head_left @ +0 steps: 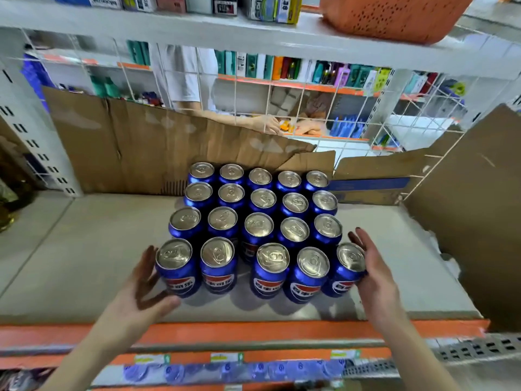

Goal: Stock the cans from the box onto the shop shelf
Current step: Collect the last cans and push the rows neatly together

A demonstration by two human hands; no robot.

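Several blue cola cans [258, 227] with silver tops stand in rows on the grey shop shelf [70, 249]. My left hand [143, 289] lies with straight fingers against the side of the front-left can [176, 266]. At the other end of the front row, my right hand [372, 275] lies flat against the front-right can [348, 268]. A gap separates the second and third cans of the front row. No box of cans is in view.
Cardboard sheets [135, 148] line the shelf's wire back, and another cardboard sheet [473, 207] stands at the right. An orange basket [394, 15] sits on the shelf above. A person [186, 77] stands behind the wire grid. More cans [225, 371] show on the shelf below.
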